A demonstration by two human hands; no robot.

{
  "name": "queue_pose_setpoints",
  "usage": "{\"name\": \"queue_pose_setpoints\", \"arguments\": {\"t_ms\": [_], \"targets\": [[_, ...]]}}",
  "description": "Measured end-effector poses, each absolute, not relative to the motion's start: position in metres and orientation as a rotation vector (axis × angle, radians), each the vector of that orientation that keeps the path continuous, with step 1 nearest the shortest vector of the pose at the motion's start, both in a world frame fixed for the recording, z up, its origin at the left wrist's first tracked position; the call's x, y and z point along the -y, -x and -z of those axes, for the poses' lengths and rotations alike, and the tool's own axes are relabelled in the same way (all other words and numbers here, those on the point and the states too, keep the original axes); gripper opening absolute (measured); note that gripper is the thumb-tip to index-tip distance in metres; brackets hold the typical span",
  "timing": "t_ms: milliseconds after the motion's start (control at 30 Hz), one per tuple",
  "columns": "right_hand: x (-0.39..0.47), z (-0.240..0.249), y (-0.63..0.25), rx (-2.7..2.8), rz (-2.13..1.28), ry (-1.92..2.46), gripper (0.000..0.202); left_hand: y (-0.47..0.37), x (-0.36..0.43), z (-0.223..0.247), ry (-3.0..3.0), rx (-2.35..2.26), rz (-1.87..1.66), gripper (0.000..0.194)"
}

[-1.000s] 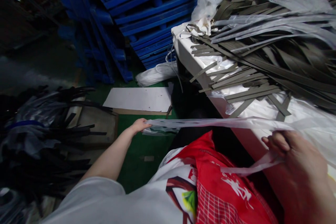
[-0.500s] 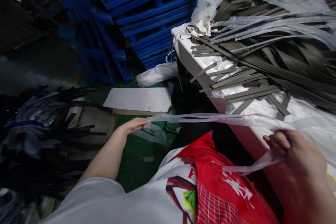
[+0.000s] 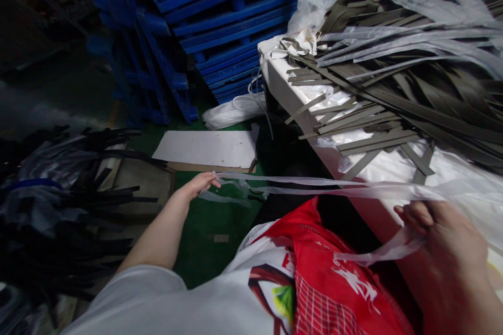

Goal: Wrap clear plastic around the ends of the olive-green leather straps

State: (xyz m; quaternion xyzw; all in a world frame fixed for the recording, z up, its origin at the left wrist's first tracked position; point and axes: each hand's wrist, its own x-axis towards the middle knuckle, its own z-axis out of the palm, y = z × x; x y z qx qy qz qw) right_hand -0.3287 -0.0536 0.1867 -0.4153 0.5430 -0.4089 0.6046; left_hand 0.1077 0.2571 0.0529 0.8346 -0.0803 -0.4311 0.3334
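Long translucent plastic strips (image 3: 314, 184) stretch across the view between my two hands. My left hand (image 3: 201, 184), near the centre-left with the arm extended, is closed on their far end, and a loose piece dangles below its fingers. At the lower right my right hand (image 3: 436, 225) is a fist around the plastic, with a short tail hanging from it over the red apron (image 3: 334, 277). Beside and beyond the right hand, dark grey flat strips (image 3: 377, 138) and more clear plastic lie heaped on the white-covered table (image 3: 283, 81).
Stacked blue pallets (image 3: 236, 26) stand behind the table's far corner. A white board (image 3: 206, 147) and a white plastic bundle (image 3: 233, 111) lie on the green floor. Black strips in clear plastic (image 3: 51, 183) are piled at the left.
The stretched strips now hang as two separate, nearly straight bands. My left hand has shifted slightly up and left, and the loose piece below it hangs differently. My right hand is slightly lower.
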Motion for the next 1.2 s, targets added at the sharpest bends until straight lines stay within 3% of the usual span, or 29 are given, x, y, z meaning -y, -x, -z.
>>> {"name": "queue_pose_setpoints", "arguments": {"t_ms": [167, 367, 600, 667, 833, 900, 1033, 1200], "targets": [[0.053, -0.186, 0.329, -1.265, 0.963, 0.879, 0.031, -0.109, -0.251, -0.06, -2.337, 0.211, 0.88, 0.041], [0.051, -0.184, 0.332, -1.326, 0.633, 1.023, 0.044, -0.106, -0.231, -0.1, -2.578, 0.44, 0.524, 0.035], [0.048, -0.179, 0.314, -1.016, 0.485, 1.029, 0.036, -0.049, -0.165, -0.169, -2.559, 1.175, 0.557, 0.043], [0.043, -0.184, 0.297, -0.869, 0.459, 1.058, 0.038, -0.016, -0.139, -0.188, -2.493, 1.614, 0.536, 0.048], [0.026, -0.192, 0.251, -0.609, 0.233, 1.018, 0.04, 0.063, -0.085, -0.224, -2.124, 2.21, 0.18, 0.032], [0.023, -0.188, 0.244, -0.543, 0.077, 0.949, 0.042, 0.073, -0.071, -0.231, -2.029, 2.25, -0.002, 0.028], [0.03, -0.178, 0.258, -0.394, -0.183, 0.889, 0.06, 0.046, -0.056, -0.23, -2.174, 2.05, -0.218, 0.044], [0.05, -0.177, 0.292, -0.352, -0.235, 1.051, 0.045, -0.011, -0.058, -0.208, -2.484, 1.734, -0.236, 0.047]]}}
